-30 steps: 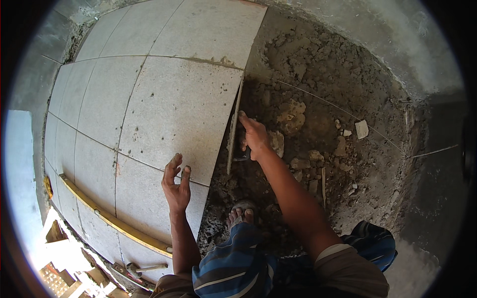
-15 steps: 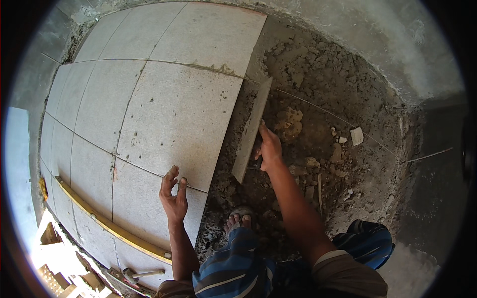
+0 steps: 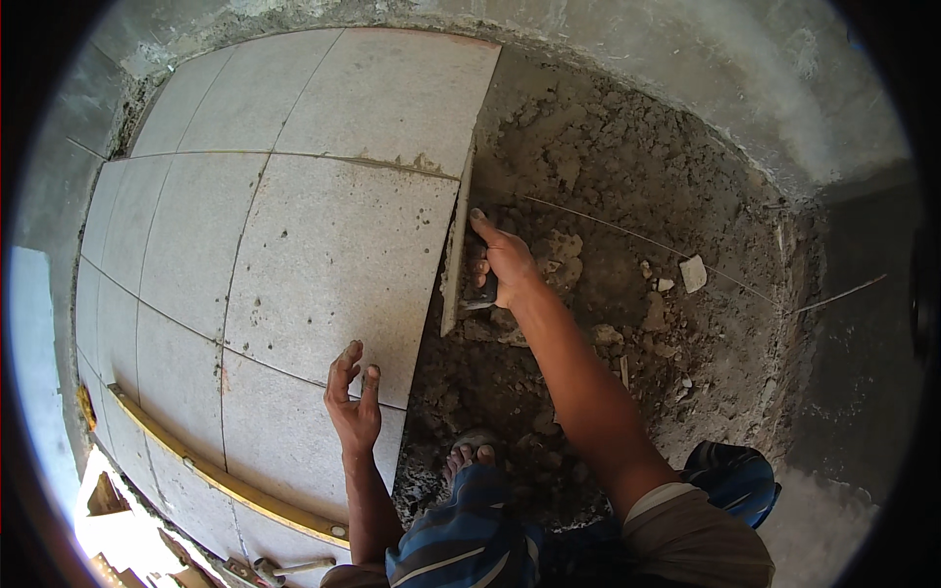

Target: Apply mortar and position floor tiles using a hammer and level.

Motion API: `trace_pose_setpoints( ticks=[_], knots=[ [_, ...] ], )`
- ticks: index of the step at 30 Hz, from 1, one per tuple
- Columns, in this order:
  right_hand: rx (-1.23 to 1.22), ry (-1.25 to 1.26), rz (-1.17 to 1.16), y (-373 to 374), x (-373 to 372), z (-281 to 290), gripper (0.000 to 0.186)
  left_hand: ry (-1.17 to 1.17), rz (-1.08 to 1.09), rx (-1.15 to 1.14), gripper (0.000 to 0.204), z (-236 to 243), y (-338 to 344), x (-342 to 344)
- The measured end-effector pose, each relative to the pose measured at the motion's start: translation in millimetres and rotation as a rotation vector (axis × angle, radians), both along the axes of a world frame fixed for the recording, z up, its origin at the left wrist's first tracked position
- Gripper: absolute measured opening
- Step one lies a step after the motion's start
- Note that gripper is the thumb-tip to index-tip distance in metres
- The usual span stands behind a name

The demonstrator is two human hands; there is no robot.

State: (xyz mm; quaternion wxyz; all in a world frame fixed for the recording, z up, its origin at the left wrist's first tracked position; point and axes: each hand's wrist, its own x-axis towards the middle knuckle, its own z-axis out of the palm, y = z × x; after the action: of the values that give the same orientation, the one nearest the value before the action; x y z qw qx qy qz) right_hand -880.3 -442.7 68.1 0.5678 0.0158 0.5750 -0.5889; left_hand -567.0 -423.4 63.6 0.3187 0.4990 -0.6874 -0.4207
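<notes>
My right hand [image 3: 508,260] grips the handle of a finishing trowel [image 3: 455,257]. Its long grey blade stands on edge, nearly edge-on to me, right along the side of the laid floor tiles [image 3: 333,245]. Whether the blade touches the tile edge, I cannot tell. Just above the tiles nearer to me hovers my left hand [image 3: 356,412], empty, with thumb and fingers apart. Right of the tile edge spreads dark, lumpy mortar [image 3: 608,127], and my right forearm reaches across it.
A yellow spirit level [image 3: 225,480] lies on the tiles at lower left, with a hammer [image 3: 284,568] close by. A thin string [image 3: 627,229] crosses the mortar near a white tile chip [image 3: 693,274]. Concrete walls [image 3: 765,88] border the floor. My foot [image 3: 470,453] rests beside the tile edge.
My right hand has brought the trowel leftward to the tile edge and turned its blade more upright. My left hand stays open over the tiles. The whole view has shifted slightly.
</notes>
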Motion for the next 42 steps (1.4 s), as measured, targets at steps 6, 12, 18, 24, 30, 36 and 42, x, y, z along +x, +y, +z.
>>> trace_pose_setpoints(
  ticks=[6, 12, 18, 24, 30, 36, 42],
  knots=[
    [0.044, 0.039, -0.038, -31, -27, -6, 0.055, 0.010, 0.007, 0.004, 0.041, 2, -7, -2],
    [0.120, 0.149, -0.054, -41, -31, 5, 0.033, 0.041, 0.054, -0.004, 0.042, 17, -9, 5],
    [0.014, 0.084, -0.204, 62, -74, -15, 0.034, 0.094, 0.110, -0.019, 0.039, 10, 1, 38],
    [-0.253, -0.111, 0.010, 63, -49, 5, 0.029, 0.066, 0.065, -0.014, 0.037, 8, -1, 7],
    [-0.169, -0.239, -0.065, 13, -14, 4, 0.025, 0.183, 0.031, -0.012, 0.040, 12, -13, -13],
    [-0.123, -0.199, -0.029, 17, 9, -10, 0.041, 0.119, 0.017, 0.018, 0.042, 1, -17, -2],
    [-0.047, -0.086, -0.052, 26, 40, -14, 0.062, 0.115, 0.040, 0.027, 0.042, 1, -16, -2]
  ],
)
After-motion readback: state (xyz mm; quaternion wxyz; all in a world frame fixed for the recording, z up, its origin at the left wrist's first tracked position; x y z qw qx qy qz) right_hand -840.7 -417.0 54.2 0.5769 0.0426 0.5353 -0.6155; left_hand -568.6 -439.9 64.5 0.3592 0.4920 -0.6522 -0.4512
